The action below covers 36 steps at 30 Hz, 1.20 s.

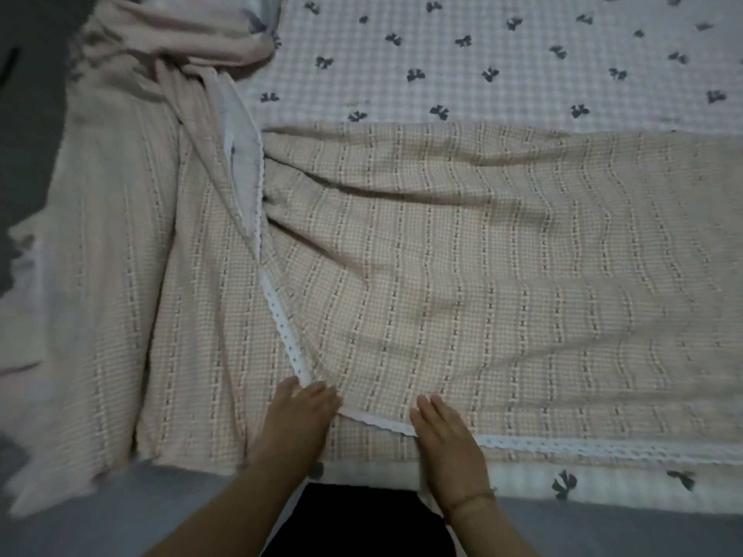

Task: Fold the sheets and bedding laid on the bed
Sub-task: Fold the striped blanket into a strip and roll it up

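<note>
Sprawling rumpled from nine to three o'clock, a pink checked lace-trimmed blanket (442, 255) is covering the bow-print bed sheet (482, 54). At six o'clock, the left hand (299, 412) is pinching its lace edge; the right hand (446, 440) is pressing it, fingers straight.

Bedroom in a home.
Under the fingers (436, 410) lies a lace-edged pink checked blanket (442, 255); beyond them spreads a bow-printed bed sheet (482, 46), and grey floor (120, 516) shows short of them.

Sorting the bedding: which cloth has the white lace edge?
The pink checked blanket in front; the bow-print sheet behind it shows none.
</note>
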### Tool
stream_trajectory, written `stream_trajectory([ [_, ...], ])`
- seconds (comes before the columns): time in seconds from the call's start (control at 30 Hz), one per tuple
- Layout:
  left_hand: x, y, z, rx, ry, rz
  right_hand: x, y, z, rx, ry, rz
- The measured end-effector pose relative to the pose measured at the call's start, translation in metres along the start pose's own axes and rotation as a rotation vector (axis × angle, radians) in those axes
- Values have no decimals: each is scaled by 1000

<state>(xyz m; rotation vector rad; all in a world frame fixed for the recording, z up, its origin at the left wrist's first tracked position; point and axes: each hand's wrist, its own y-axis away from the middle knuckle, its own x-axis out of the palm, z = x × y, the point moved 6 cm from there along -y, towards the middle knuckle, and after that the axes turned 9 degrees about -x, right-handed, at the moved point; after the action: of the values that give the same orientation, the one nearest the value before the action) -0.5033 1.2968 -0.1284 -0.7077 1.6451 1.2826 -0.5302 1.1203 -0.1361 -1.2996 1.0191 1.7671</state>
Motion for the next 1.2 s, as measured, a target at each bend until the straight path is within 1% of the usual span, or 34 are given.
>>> stream_trajectory([
  [0.07, -3, -4, -1, 4, 9, -20, 8, -1, 4, 38, -14, 170],
  [0.1, -11, -5, -2, 3, 0, -47, 8, -3, 6, 64, -77, 250],
  [0.13, -19, -6, -4, 14, 0, -102, -2, -5, 9, 94, -80, 272],
  [0.17, -22, -4, -5, 16, -7, -85, -7, -3, 10, 116, -56, 346],
  [0.2, -26, 5, 2, -15, 10, -61, -14, -10, 12, 85, -35, 276],
  [0.23, -27, 10, 7, -38, 20, -66, -14, -13, 11, 61, -67, 276],
  [0.3, -21, 26, 24, -86, 36, -123, -13, -12, 21, 78, -206, 400],
  [0.33, -15, 37, 35, -133, 61, -102, -14, -15, 29, 81, -215, 435],
  [0.37, -11, 45, 47, -193, 76, -93, -17, -18, 37, 86, -237, 445],
  [0.4, -10, 53, 63, -268, 101, -107, -18, -23, 45, 91, -288, 420],
  [0.47, -12, 69, 108, -467, 223, -163, -25, -39, 66, 112, -435, 368],
  [0.53, -17, 85, 163, -717, 424, -280, -28, -62, 85, 130, -535, 323],
  [0.57, -19, 93, 191, -833, 478, -329, -31, -74, 93, 151, -551, 310],
  [0.63, -16, 102, 247, -979, 560, -313, -35, -108, 117, 140, -549, 292],
  [0.67, -16, 103, 266, -1030, 620, -289, -40, -122, 124, 141, -595, 253],
  [0.73, -4, 104, 326, -1121, 828, -225, -40, -168, 149, 159, -543, 189],
  [0.8, 13, 96, 358, -1128, 1131, -150, -40, -201, 163, 193, -394, 210],
  [0.83, 19, 91, 372, -1103, 1231, -132, -35, -216, 172, 236, -358, 244],
  [0.87, 18, 86, 374, -1073, 1270, -134, -33, -224, 174, 263, -324, 278],
  [0.93, 14, 77, 382, -1074, 1292, -158, -27, -235, 184, 290, -243, 333],
  [1.03, 13, 60, 380, -1084, 1382, -219, -22, -234, 191, 316, -144, 351],
  [1.1, 13, 53, 377, -1079, 1450, -201, -18, -233, 193, 322, -95, 364],
  [1.13, 11, 50, 379, -1069, 1433, -180, -16, -234, 192, 331, -77, 365],
  [1.17, 7, 49, 385, -1052, 1361, -175, -15, -235, 191, 340, -65, 365],
  [1.2, -3, 51, 392, -1038, 1233, -193, -13, -237, 190, 348, -67, 362],
])
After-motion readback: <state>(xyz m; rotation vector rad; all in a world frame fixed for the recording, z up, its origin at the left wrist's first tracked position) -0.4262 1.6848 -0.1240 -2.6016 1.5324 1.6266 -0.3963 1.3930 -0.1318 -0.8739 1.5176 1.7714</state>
